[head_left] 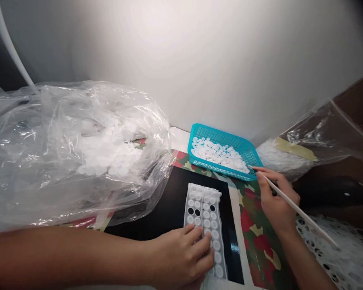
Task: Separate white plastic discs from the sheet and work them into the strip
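My left hand (189,251) rests with spread fingers on a translucent white strip (216,233) of round cups in rows; its thumb is hidden. Most cups look white inside, while a few near the strip's far end show black. The strip lies on a black mat (157,201). In my right hand (276,199) is a thin white stick (299,211), pinched between thumb and fingers. The stick's tip is at the right end of a blue plastic basket (224,173), close to the small white round pieces (219,155) heaped inside.
A large clear plastic bag (48,161) with white discs (109,153) bulges at the left. Behind the right hand sits another clear bag (290,155) with yellow tape. White perforated pieces (345,249) pile up at lower right. A pale wall (184,60) stands behind the basket.
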